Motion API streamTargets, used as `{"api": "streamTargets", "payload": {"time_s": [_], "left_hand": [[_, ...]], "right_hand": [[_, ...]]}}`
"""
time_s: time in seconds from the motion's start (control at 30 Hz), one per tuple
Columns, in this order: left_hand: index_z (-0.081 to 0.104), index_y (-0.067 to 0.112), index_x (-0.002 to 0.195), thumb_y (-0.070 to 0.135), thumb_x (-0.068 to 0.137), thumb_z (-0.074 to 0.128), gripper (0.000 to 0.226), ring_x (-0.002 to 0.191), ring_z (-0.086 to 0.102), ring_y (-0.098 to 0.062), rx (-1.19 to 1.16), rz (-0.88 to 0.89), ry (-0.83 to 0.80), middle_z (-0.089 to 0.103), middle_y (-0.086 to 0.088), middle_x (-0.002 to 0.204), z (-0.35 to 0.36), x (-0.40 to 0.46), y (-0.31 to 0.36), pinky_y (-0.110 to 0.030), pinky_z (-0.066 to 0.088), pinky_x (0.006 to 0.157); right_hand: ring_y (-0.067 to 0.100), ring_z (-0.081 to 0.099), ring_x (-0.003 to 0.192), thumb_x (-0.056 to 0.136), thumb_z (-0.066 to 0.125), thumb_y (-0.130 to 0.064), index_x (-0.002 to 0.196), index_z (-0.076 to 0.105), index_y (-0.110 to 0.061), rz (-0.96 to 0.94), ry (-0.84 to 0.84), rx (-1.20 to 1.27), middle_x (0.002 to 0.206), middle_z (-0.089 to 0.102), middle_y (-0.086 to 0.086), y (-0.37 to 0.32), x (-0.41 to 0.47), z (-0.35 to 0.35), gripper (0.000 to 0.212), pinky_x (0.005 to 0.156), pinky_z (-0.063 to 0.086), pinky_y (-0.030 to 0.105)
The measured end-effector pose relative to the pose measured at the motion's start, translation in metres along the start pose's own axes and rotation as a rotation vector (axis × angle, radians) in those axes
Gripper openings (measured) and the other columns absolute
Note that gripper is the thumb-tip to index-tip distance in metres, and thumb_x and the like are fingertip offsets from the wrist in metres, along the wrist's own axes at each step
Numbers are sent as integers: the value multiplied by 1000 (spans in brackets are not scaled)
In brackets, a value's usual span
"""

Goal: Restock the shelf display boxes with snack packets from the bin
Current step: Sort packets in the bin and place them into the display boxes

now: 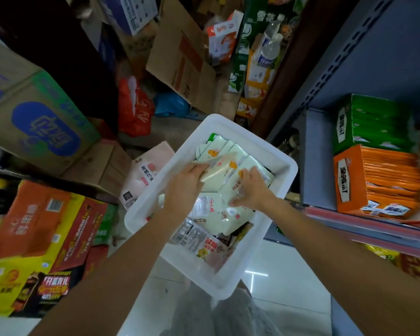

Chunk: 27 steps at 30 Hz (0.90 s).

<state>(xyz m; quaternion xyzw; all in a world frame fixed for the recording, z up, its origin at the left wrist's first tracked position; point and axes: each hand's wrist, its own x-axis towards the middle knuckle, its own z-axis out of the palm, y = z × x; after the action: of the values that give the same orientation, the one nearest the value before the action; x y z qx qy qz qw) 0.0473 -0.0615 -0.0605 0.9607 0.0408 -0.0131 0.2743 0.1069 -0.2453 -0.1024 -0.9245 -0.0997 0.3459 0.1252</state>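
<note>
White plastic bin (230,124) sits directly below me, tilted, with pale cream snack packets (250,170) stacked in its far half and mixed packets nearer. I note the left hand (187,187) gripping a cream packet (218,166) by one end; that packet's long axis runs up and to the right, its far end raised clear of the stack. The right hand (250,190) rests fingers-down on the packets beside it, fingers curled on a packet edge, though blur prevents me confirming a firm hold. The hands lie close together, not touching.

The orange display box (349,180) and green display box (344,124) stand on the shelf (318,161) to the right, well apart from the bin. In my judgement the right hand is nearer the boxes, so the packets must travel rightward.
</note>
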Motion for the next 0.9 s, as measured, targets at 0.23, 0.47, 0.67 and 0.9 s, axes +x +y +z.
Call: {"api": "streamTargets", "payload": {"time_s": [0.23,0.47,0.67,0.9], "left_hand": [[68,16,109,3,85,59,29,84,65,-18,-238,-83,150,71,-1,101,-27,2,-15,-30,51,70],[69,11,112,12,91,56,25,87,62,-25,-287,-157,130,70,-10,102,-39,8,-16,-31,46,70],[64,9,119,6,94,48,30,91,61,-26,-278,-104,115,67,-13,106,-57,10,-5,-27,43,73],[68,19,107,14,92,52,22,86,62,-15,-242,16,88,70,1,97,-89,26,23,-21,38,65]], "right_hand": [[44,5,140,70,79,-41,143,0,3,71,90,-95,145,8,24,-33,-9,20,116,114,21,50],[30,49,120,96,44,-20,139,33,-7,-35,45,-116,135,42,16,-28,-19,-6,46,94,42,38],[32,60,99,97,43,-22,121,53,-12,-42,148,-112,112,63,14,-32,-45,-39,28,82,51,39],[26,61,95,93,54,-12,104,70,-15,-230,411,-13,100,69,6,-39,-97,-102,20,75,50,37]]}}
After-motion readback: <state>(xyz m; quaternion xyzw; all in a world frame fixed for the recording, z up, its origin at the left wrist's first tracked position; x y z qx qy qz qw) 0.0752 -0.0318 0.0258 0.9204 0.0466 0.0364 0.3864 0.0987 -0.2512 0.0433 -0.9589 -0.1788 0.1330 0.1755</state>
